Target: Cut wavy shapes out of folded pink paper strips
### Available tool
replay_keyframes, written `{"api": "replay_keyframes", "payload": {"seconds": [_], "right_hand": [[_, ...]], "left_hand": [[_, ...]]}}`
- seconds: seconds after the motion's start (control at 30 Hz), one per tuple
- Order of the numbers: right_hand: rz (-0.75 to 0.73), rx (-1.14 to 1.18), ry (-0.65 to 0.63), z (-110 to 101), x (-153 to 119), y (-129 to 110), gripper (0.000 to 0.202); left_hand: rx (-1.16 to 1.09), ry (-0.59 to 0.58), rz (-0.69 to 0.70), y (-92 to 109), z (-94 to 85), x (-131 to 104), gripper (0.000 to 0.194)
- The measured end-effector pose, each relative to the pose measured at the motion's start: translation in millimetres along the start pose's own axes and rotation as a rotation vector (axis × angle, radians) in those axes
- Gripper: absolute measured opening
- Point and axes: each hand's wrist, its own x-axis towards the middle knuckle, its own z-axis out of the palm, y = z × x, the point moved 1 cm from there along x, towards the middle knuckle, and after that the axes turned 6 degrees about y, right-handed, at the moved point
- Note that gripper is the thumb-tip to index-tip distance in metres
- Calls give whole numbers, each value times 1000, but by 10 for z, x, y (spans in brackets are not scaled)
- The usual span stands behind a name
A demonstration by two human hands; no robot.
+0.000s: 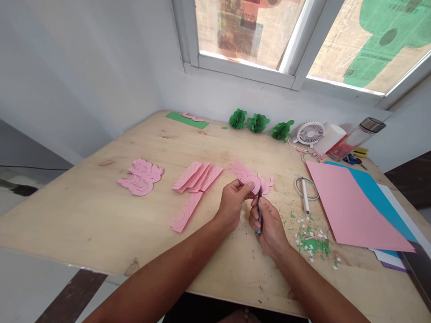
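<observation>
My left hand (234, 200) pinches a pink paper piece (243, 172) marked with curved outlines, above the middle of the table. My right hand (269, 220) is closed around scissors (259, 211), whose dark blades meet the right edge of that paper; its grip partly hides the handles. A curled pink offcut (268, 181) lies just beyond the blades. Left of my hands, several folded pink paper strips (197, 176) with drawn curves lie fanned out. Farther left is a pile of cut pink scalloped shapes (142, 176).
Green paper ornaments (257, 123), a small white fan (310, 133) and a clear bottle (357, 138) line the back. Pink sheets (353, 206) overlap blue and white ones at right. Nearby are a white pen (305, 195) and green scraps (313, 244). A green strip (183, 120) lies back left.
</observation>
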Motion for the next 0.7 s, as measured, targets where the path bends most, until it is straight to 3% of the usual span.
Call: {"api": "replay_keyframes", "payload": {"seconds": [0.7], "right_hand": [[11,10,15,-8,8,-6,40]], "left_hand": [[123,-16,45,26,-21,4,22]]}}
